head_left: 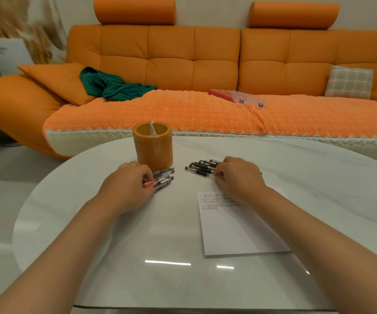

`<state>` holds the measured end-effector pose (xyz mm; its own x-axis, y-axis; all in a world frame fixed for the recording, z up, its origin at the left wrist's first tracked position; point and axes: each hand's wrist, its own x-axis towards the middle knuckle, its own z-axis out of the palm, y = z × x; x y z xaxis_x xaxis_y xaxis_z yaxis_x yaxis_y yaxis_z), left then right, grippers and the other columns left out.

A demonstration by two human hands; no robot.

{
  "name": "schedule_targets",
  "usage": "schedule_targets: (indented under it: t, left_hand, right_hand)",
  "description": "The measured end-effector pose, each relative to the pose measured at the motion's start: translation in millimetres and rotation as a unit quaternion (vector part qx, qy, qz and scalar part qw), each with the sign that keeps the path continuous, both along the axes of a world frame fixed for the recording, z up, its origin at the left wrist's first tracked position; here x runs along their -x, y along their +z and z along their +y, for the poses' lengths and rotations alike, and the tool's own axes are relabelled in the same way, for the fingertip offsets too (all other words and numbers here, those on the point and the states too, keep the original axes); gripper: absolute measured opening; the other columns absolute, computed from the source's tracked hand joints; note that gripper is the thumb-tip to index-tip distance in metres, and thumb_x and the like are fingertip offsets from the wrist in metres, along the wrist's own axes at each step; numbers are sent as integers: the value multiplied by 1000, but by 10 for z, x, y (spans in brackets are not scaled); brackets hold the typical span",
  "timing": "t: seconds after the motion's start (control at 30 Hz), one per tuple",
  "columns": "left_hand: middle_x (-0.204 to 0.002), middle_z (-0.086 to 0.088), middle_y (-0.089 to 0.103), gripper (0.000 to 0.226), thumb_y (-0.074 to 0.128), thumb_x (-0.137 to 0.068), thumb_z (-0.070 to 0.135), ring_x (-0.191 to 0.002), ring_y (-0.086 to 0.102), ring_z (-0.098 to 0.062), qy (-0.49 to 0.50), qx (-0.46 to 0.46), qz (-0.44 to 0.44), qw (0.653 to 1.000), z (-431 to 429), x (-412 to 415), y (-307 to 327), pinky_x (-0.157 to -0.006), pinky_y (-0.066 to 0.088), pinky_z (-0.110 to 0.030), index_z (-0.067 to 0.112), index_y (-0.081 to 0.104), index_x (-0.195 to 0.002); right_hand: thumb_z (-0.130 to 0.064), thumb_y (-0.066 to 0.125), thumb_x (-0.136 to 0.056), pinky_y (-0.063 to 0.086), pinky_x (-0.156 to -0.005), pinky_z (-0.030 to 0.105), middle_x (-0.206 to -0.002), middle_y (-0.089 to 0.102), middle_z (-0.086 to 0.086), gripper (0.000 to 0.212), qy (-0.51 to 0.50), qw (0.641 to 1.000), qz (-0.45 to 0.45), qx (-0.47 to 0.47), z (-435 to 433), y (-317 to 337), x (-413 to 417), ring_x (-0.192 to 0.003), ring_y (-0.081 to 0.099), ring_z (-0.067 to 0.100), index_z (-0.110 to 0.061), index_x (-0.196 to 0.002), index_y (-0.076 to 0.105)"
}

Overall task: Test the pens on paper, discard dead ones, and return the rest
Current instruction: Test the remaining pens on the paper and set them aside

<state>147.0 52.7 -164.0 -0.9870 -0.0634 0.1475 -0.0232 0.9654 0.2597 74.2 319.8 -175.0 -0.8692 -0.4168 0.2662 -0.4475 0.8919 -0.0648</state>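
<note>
Curling the left hand [128, 180] round a pen bundle [163, 177] lying just before the orange pen holder [153, 147], and closing the right hand [237, 175] on the near ends of a row of black-grip pens [200, 167] just beyond the written-on paper sheet [235, 227]. Leaving a broad bare stretch of white tabletop [160, 245] between the forearms down to the near edge, with the holder standing near the rounded far edge facing the orange sofa [183, 64].
</note>
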Motion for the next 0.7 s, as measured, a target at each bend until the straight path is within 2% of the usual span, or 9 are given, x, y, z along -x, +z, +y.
schedule_targets:
  t: [0.17,0.3,0.43,0.5,0.57,0.7]
  left_hand:
    - [-93,12,53,15,67,-85,47,-89,50,-12,6,73,-30,997,-5,-82,34,-67,39,-27,35,59,-87]
    - [-95,8,58,10,62,-89,44,-88,51,-14,3,123,-8,992,41,-114,60,-72,38,-28,34,62,-90]
    - [-94,6,60,13,61,-91,43,-87,50,-14,3,153,16,988,100,-132,59,-72,38,-27,34,68,-96]
    - [-95,6,61,15,59,-93,42,-87,51,-14,-5,153,20,988,109,-143,47,-73,40,-27,33,70,-98]
    - [-95,6,61,18,58,-94,42,-88,52,-15,-24,152,28,988,119,-155,38,-73,39,-28,33,72,-99]
    - [-98,7,60,17,59,-94,40,-92,54,-16,-54,100,27,993,161,-160,35,-72,39,-28,33,73,-101]
  right_hand:
    - [-25,54,-99,44,-70,33,-117,59,0,26,43,999,4,-8,-282,125,-110,-100,58,25,-25,-122,65]
    - [-23,53,-100,48,-79,35,-127,57,-4,28,119,992,-35,12,-586,157,-284,-112,56,20,-29,-126,61]
    - [-19,54,-99,45,-91,36,-131,58,-3,31,159,985,-52,33,-777,75,-372,-120,52,21,-28,-128,61]
    - [-17,57,-97,44,-94,36,-129,62,-1,33,180,981,-51,41,-830,29,-378,-117,54,23,-25,-129,62]
    - [-19,60,-96,44,-90,38,-121,66,0,31,200,978,-45,33,-859,-2,-372,-109,57,25,-24,-126,65]
    - [-22,56,-98,40,-85,40,-105,66,1,27,211,977,-19,7,-837,-52,-391,-99,57,26,-28,-123,67]
